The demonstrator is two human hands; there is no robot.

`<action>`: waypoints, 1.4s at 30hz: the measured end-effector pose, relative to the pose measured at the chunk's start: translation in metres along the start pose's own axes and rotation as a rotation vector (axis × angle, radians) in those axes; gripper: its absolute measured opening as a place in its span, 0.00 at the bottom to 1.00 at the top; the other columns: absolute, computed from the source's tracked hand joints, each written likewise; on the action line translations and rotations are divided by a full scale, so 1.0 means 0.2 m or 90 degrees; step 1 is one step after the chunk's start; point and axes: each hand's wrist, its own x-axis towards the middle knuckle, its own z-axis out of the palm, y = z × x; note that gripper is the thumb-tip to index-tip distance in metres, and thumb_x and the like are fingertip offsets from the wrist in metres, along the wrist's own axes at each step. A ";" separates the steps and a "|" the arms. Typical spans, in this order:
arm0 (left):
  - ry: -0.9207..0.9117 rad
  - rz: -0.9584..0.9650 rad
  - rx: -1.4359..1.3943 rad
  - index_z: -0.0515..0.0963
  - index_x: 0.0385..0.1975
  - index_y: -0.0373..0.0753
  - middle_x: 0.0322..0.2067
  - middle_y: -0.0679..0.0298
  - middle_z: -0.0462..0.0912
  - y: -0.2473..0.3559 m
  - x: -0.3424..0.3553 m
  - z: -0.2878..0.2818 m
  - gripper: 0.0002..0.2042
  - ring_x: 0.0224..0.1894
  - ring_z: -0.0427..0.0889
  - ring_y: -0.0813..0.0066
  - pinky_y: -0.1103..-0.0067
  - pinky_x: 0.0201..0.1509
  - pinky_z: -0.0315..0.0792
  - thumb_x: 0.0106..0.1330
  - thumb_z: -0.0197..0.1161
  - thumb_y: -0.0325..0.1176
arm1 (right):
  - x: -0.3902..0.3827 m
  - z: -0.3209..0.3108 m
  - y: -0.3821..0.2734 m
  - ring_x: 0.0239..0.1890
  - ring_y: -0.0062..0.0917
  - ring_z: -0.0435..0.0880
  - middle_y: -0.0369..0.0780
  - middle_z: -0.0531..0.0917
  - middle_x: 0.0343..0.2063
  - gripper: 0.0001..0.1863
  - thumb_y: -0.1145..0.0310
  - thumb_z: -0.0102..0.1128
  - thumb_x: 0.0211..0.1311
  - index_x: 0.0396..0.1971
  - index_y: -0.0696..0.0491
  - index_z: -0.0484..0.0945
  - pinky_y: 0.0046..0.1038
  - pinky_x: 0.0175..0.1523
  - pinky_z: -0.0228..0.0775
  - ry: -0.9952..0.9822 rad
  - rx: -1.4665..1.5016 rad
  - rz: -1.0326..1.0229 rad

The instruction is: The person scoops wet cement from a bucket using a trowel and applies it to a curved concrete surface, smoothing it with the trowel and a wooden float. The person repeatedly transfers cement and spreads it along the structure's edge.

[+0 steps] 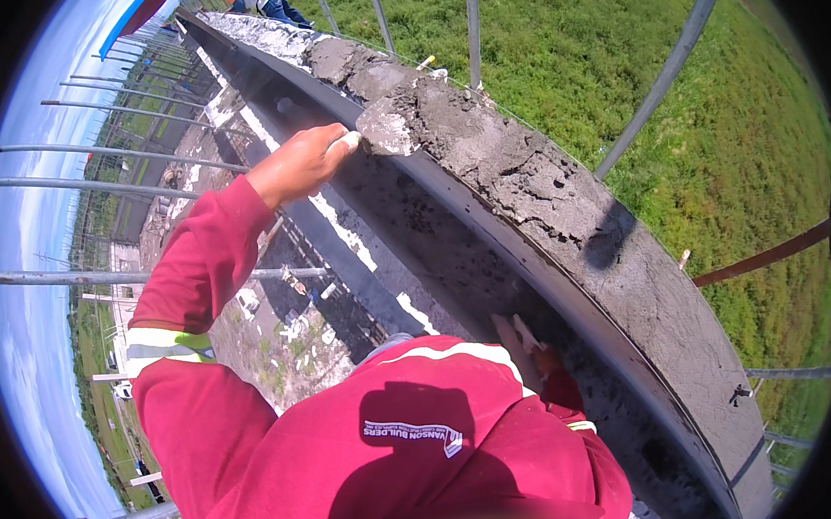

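My left hand [300,162] is closed round the pale handle of a trowel [387,134]. Its blade, smeared with whitish mortar, rests against the inner edge of the wet mortar [542,184] on top of the curved wall. In the shade by the wall's inner face, my right hand [547,358] is partly hidden by my sleeve. It grips what looks like a hand float [506,341], a pale flat board with a light handle. The mortar is lumpy and cracked near the trowel and smoother toward the lower right.
A straight board edge [488,210] runs along the wall's inner side. Metal poles [110,275] jut out at left, and more poles [473,34] stand beyond the wall near the grass [574,58]. Another person [279,6] is at the wall's far end. Rubble [298,334] lies far below.
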 end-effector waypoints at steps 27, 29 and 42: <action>0.106 0.327 0.218 0.75 0.45 0.37 0.23 0.53 0.80 0.45 0.26 -0.04 0.15 0.30 0.83 0.52 0.61 0.35 0.74 0.78 0.51 0.44 | -0.17 -0.19 -0.20 0.62 0.50 0.76 0.58 0.78 0.57 0.39 0.42 0.56 0.62 0.62 0.59 0.74 0.42 0.65 0.68 -0.128 0.151 0.142; 0.267 0.290 0.457 0.74 0.44 0.35 0.27 0.47 0.81 0.49 0.35 -0.13 0.16 0.37 0.82 0.44 0.56 0.40 0.74 0.77 0.52 0.45 | -0.16 -0.16 -0.16 0.62 0.50 0.76 0.57 0.79 0.56 0.38 0.42 0.56 0.62 0.61 0.59 0.75 0.42 0.65 0.68 -0.076 0.082 0.084; -0.054 0.223 0.115 0.76 0.48 0.35 0.30 0.43 0.82 0.39 -0.11 0.16 0.17 0.37 0.81 0.39 0.55 0.40 0.73 0.76 0.53 0.44 | -0.26 -0.17 -0.11 0.63 0.53 0.74 0.60 0.76 0.58 0.37 0.45 0.54 0.65 0.61 0.62 0.73 0.44 0.66 0.67 -0.059 0.067 0.095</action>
